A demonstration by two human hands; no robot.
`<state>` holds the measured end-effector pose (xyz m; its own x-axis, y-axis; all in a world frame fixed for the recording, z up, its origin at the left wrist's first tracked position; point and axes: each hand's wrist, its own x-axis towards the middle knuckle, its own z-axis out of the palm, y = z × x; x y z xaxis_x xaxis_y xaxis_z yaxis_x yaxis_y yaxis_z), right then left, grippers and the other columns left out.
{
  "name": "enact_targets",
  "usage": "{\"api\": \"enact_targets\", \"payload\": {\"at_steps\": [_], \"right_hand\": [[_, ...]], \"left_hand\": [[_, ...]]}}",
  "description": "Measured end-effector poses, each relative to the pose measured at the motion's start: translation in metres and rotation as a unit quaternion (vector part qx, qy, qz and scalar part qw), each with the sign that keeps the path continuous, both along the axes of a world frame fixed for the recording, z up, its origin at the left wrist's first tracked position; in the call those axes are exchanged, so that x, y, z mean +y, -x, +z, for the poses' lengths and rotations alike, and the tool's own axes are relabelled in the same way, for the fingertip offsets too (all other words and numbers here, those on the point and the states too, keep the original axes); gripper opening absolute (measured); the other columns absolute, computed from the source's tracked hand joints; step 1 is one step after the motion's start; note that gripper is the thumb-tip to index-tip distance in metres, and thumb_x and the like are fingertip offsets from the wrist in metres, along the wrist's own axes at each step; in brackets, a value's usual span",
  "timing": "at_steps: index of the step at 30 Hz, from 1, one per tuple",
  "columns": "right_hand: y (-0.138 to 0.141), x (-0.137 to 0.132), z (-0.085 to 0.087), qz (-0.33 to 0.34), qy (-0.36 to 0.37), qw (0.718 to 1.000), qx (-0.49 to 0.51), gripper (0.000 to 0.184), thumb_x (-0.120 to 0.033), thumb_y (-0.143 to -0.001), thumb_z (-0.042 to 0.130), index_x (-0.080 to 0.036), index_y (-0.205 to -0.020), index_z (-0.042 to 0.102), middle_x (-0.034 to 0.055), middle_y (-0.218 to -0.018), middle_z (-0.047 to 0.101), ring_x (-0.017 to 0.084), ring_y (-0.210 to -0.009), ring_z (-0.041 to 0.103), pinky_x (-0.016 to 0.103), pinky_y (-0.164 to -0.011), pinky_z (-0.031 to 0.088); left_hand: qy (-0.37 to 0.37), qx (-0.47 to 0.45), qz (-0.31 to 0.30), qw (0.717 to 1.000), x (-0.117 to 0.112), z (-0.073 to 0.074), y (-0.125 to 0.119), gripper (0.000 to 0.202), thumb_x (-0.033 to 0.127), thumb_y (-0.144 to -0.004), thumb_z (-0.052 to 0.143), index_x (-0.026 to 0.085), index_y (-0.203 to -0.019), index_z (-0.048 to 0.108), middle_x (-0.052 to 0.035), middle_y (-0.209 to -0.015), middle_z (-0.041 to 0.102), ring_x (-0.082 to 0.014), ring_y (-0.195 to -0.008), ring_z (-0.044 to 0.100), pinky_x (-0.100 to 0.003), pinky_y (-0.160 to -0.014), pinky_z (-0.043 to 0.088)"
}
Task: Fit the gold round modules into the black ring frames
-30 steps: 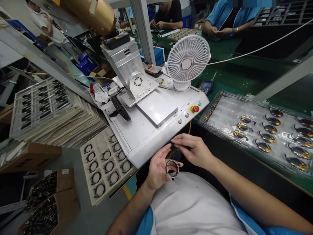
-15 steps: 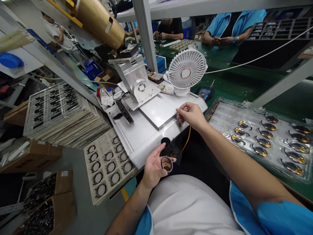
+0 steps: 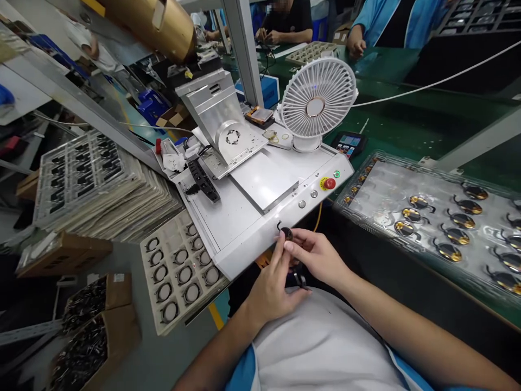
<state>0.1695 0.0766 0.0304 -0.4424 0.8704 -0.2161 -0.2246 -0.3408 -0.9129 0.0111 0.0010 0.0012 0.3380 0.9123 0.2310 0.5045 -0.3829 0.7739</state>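
My left hand (image 3: 266, 285) and my right hand (image 3: 315, 258) are close together in front of the white machine's front edge (image 3: 260, 239). A small round black part with a thin curled tail (image 3: 286, 233) sits at my right fingertips, and my left index finger touches it. Below, a dark ring (image 3: 300, 280) lies at my left hand's fingers, partly hidden by them. The part looks like the gold-and-black discs in the tray on the right, though it is too small to be sure.
A clear tray of gold-and-black discs (image 3: 431, 217) lies to the right. A beige tray of rings (image 3: 179, 271) sits to the left, beside stacked trays (image 3: 93, 184). A white fan (image 3: 317, 98) stands behind the machine. Co-workers sit beyond the green bench.
My right hand has come back from the machine's top to the front edge and now has the small round part. My left hand has moved up beside it, with the ring lower down.
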Motion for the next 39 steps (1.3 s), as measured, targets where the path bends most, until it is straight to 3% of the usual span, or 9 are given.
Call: {"api": "enact_targets", "payload": {"at_steps": [2, 5, 9, 17, 21, 24, 28, 34, 39], "right_hand": [[-0.004, 0.002, 0.000, -0.032, 0.012, 0.999, 0.003, 0.043, -0.058, -0.079, 0.083, -0.017, -0.084, 0.072, 0.0028, -0.071, 0.069, 0.014, -0.058, 0.061, 0.025, -0.052, 0.052], [-0.016, 0.011, 0.002, -0.044, 0.016, 0.999, 0.006, 0.040, -0.053, -0.075, 0.088, -0.015, -0.082, 0.075, 0.0023, -0.068, 0.069, 0.012, -0.057, 0.061, 0.023, -0.054, 0.053], [-0.026, 0.016, 0.005, -0.025, 0.031, 0.999, -0.004, 0.042, -0.050, -0.071, 0.091, -0.014, -0.084, 0.074, 0.0020, -0.065, 0.070, 0.012, -0.053, 0.063, 0.024, -0.055, 0.057], [-0.026, 0.016, -0.002, 0.019, 0.039, 0.999, -0.009, 0.044, -0.045, -0.065, 0.096, -0.013, -0.088, 0.074, 0.0063, -0.072, 0.076, 0.020, -0.064, 0.075, 0.030, -0.064, 0.064], [-0.025, 0.014, -0.003, -0.025, 0.054, 0.998, -0.002, 0.046, -0.049, -0.064, 0.096, -0.015, -0.078, 0.070, 0.0023, -0.065, 0.071, 0.015, -0.056, 0.069, 0.026, -0.058, 0.059], [-0.028, 0.013, -0.002, -0.027, 0.065, 0.997, -0.009, 0.046, -0.048, -0.062, 0.097, -0.015, -0.072, 0.067, -0.0015, -0.059, 0.065, 0.009, -0.050, 0.059, 0.021, -0.053, 0.053], [-0.028, 0.008, 0.003, 0.028, 0.092, 0.995, -0.010, 0.043, -0.043, -0.061, 0.097, -0.014, -0.070, 0.068, 0.0004, -0.067, 0.067, 0.009, -0.058, 0.059, 0.020, -0.056, 0.051], [-0.010, -0.009, 0.015, 0.038, 0.178, 0.983, 0.026, 0.046, -0.034, -0.053, 0.098, -0.016, -0.068, 0.058, 0.0000, -0.067, 0.067, 0.011, -0.060, 0.061, 0.024, -0.061, 0.053], [0.001, -0.017, 0.021, -0.015, 0.102, 0.995, -0.008, 0.038, -0.020, -0.057, 0.087, -0.019, -0.071, 0.052, -0.0057, -0.061, 0.058, 0.007, -0.054, 0.050, 0.019, -0.052, 0.037]], "left_hand": [[0.006, -0.001, -0.027, 1.000, 0.005, 0.000, -0.005, 0.120, 0.026, -0.077, 0.088, 0.031, -0.167, 0.009, -0.0224, -0.173, 0.017, -0.0429, -0.135, 0.060, -0.051, -0.101, 0.063], [0.027, -0.139, -0.030, 0.989, 0.009, 0.000, -0.006, 0.103, 0.031, -0.075, 0.091, 0.032, -0.160, 0.034, -0.0239, -0.174, 0.010, -0.0345, -0.112, 0.076, -0.042, -0.086, 0.069], [0.056, -0.254, -0.019, 0.965, 0.011, -0.002, -0.002, 0.091, 0.032, -0.071, 0.094, 0.028, -0.150, 0.049, -0.0264, -0.174, 0.008, -0.0315, -0.106, 0.078, -0.039, -0.085, 0.068], [-0.016, -0.049, -0.055, 0.997, 0.012, -0.001, 0.006, 0.096, 0.024, -0.075, 0.089, 0.028, -0.156, 0.039, -0.0219, -0.171, 0.027, -0.0365, -0.128, 0.068, -0.046, -0.102, 0.063], [0.005, -0.096, -0.063, 0.993, 0.011, -0.004, 0.005, 0.097, 0.022, -0.073, 0.091, 0.030, -0.156, 0.040, -0.0226, -0.170, 0.028, -0.0340, -0.121, 0.072, -0.046, -0.100, 0.063], [0.054, -0.283, -0.021, 0.958, 0.011, -0.008, 0.006, 0.087, 0.024, -0.071, 0.094, 0.027, -0.147, 0.052, -0.0229, -0.162, 0.044, -0.0311, -0.113, 0.076, -0.043, -0.096, 0.064], [0.096, -0.441, 0.057, 0.890, 0.014, -0.013, 0.007, 0.056, 0.037, -0.078, 0.090, 0.025, -0.128, 0.066, -0.0116, -0.124, 0.077, -0.0274, -0.117, 0.074, -0.041, -0.100, 0.062], [0.100, -0.487, 0.083, 0.864, 0.015, -0.022, 0.001, 0.055, 0.036, -0.069, 0.096, 0.029, -0.119, 0.073, -0.0073, -0.123, 0.079, -0.0243, -0.110, 0.077, -0.036, -0.096, 0.064], [0.083, -0.467, 0.104, 0.874, 0.014, -0.029, 0.002, 0.057, 0.036, -0.064, 0.098, 0.031, -0.116, 0.077, -0.0072, -0.119, 0.081, -0.0258, -0.106, 0.079, -0.036, -0.090, 0.067]]}}
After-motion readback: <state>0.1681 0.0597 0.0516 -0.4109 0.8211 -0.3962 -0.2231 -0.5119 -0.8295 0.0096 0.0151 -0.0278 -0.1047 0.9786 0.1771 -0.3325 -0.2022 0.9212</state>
